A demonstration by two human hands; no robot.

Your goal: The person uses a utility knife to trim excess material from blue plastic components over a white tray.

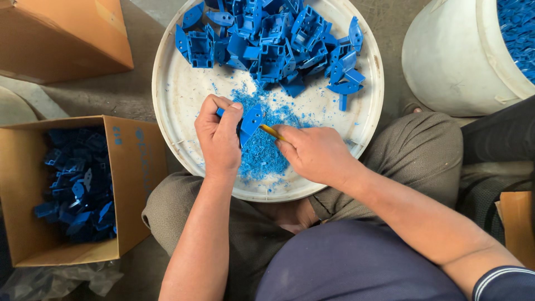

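My left hand (218,136) grips a blue plastic part (249,122) over a round white tray (178,95). My right hand (315,153) holds a yellow-handled tool (271,131) whose tip meets the part. Blue shavings (262,150) lie heaped on the tray under both hands. A pile of several blue plastic parts (273,44) fills the tray's far half.
A cardboard box (136,167) holding several blue parts (78,187) stands at the left. Another cardboard box (72,33) is at the upper left. A white bucket (451,56) with blue parts sits at the upper right. My crossed legs (412,150) lie below the tray.
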